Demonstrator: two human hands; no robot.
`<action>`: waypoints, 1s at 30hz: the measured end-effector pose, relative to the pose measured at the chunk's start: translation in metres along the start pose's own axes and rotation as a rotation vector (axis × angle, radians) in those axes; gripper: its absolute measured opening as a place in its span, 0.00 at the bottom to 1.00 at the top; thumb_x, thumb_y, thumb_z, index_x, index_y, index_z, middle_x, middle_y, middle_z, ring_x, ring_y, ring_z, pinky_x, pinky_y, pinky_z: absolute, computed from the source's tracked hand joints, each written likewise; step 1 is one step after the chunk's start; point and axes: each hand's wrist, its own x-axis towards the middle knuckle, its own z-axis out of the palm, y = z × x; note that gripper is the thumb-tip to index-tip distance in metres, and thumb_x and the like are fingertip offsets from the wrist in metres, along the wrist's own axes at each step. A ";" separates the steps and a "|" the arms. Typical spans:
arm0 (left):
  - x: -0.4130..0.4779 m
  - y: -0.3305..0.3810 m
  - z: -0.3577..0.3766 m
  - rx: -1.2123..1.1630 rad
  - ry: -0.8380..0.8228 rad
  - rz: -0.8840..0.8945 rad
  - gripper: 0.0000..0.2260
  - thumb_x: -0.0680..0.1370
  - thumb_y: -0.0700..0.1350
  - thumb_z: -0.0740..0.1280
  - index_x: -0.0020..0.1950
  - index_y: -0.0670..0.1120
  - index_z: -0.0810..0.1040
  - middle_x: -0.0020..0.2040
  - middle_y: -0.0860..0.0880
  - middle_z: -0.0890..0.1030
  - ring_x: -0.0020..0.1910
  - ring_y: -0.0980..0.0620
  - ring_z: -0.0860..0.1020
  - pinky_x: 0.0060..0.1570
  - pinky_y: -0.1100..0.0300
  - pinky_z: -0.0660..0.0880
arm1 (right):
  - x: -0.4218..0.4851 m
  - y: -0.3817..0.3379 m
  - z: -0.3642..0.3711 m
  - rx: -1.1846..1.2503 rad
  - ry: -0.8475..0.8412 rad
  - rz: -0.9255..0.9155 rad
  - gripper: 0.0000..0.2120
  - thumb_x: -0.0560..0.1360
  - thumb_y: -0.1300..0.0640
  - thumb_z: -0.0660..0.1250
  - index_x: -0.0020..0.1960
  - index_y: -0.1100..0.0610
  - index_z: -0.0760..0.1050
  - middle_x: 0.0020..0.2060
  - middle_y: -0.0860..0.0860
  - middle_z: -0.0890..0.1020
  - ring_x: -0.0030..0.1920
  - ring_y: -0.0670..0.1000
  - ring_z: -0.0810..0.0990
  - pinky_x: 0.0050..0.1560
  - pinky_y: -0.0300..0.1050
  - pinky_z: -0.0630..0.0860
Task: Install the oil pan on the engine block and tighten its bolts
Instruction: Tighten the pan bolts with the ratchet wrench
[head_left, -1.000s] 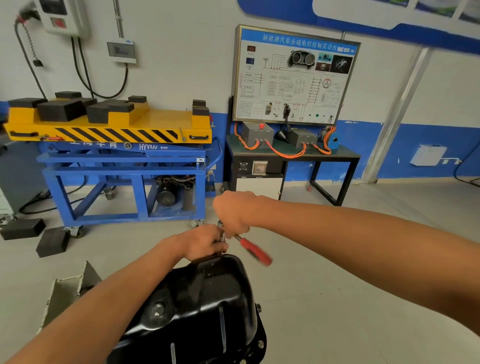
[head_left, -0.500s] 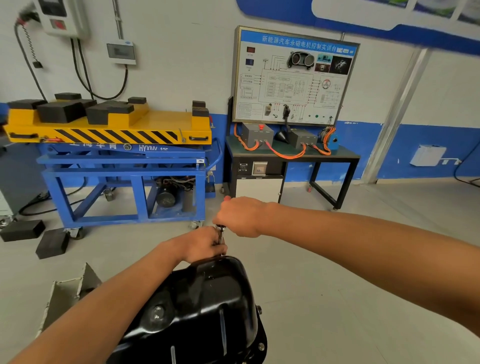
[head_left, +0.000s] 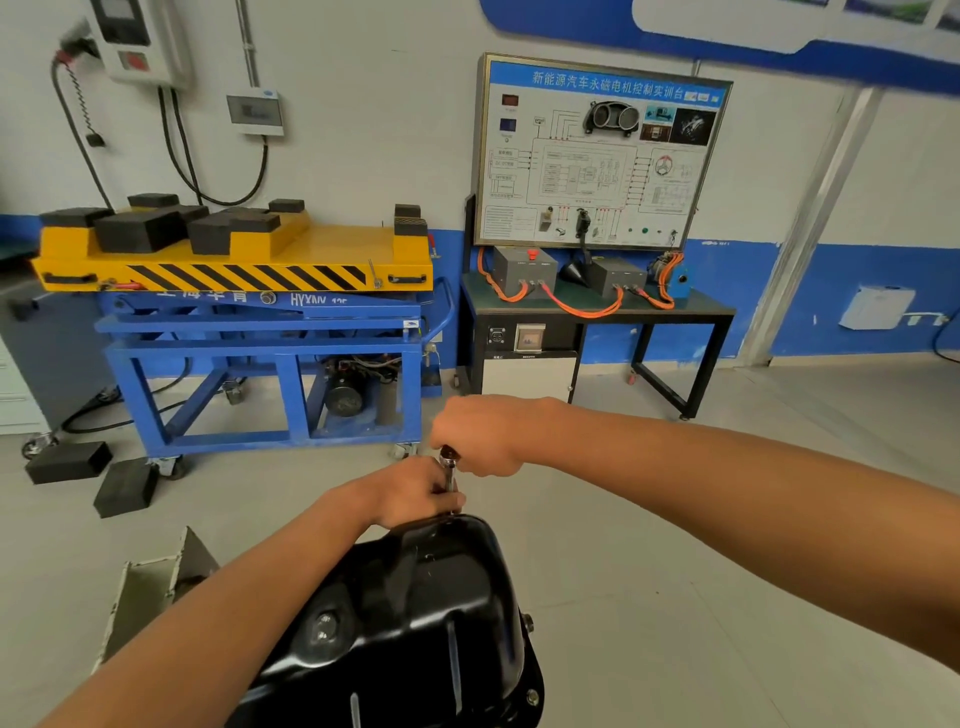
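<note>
Where the oil pan (head_left: 415, 613) sat: apparently mounted.
Left hand (head_left: 415, 493): pinched the ratchet (head_left: 449, 461) shaft.
Right hand (head_left: 483, 434): gripped its top.
Remaining: tightening at the far edge.

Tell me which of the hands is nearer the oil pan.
Left. The left hand sits at the far edge of the oil pan, holding the ratchet low down; the right hand grips it higher up.
</note>
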 end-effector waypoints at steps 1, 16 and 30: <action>0.001 -0.001 0.001 -0.007 0.004 0.007 0.19 0.81 0.52 0.65 0.42 0.38 0.82 0.43 0.41 0.83 0.45 0.45 0.80 0.55 0.47 0.76 | 0.000 0.001 0.000 -0.001 0.011 0.017 0.10 0.79 0.61 0.65 0.40 0.57 0.68 0.34 0.51 0.68 0.34 0.53 0.71 0.30 0.45 0.64; 0.004 -0.004 0.002 -0.056 0.007 0.120 0.09 0.83 0.48 0.65 0.51 0.43 0.79 0.46 0.46 0.81 0.43 0.57 0.76 0.51 0.58 0.75 | 0.012 -0.017 0.008 0.252 0.136 0.232 0.14 0.73 0.55 0.69 0.34 0.56 0.68 0.30 0.54 0.79 0.27 0.52 0.76 0.26 0.41 0.64; 0.004 0.003 -0.003 0.020 -0.056 0.054 0.16 0.84 0.48 0.62 0.49 0.40 0.84 0.47 0.47 0.85 0.47 0.50 0.80 0.54 0.56 0.75 | 0.001 0.004 0.008 0.123 0.106 0.048 0.09 0.72 0.70 0.66 0.48 0.59 0.75 0.38 0.54 0.73 0.40 0.56 0.73 0.36 0.50 0.70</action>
